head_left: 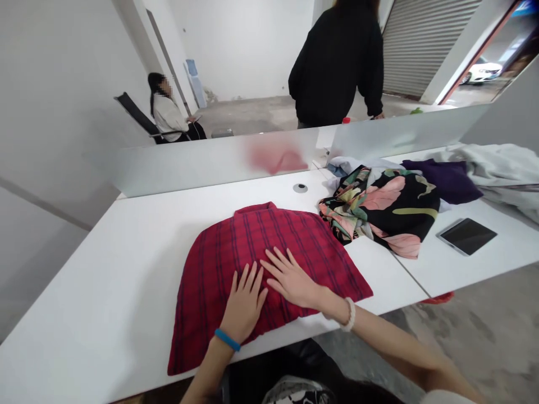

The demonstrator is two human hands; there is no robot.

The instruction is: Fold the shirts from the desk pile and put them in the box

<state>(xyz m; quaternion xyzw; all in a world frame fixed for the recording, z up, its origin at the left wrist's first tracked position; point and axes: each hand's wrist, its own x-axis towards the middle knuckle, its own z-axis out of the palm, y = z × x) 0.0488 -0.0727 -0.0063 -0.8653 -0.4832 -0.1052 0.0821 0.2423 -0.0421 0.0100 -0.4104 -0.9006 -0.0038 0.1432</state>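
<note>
A red plaid shirt (219,252) lies folded on the white table (126,264), collar toward the far side. My left hand (244,303), with a blue band on its wrist, lies flat on the shirt's lower middle, fingers stretched out. My right hand (290,278), a white bead bracelet at its wrist, rests flat just beside it, fingers spread and pointing left across the cloth. Neither hand holds anything.
A black floral garment (383,207), a purple cloth (446,179) and grey fabric (501,163) are heaped at the right. A dark tablet (466,235) lies near them. A frosted divider (189,163) backs the table. Beyond it one person in black (337,62) stands and another sits (168,112).
</note>
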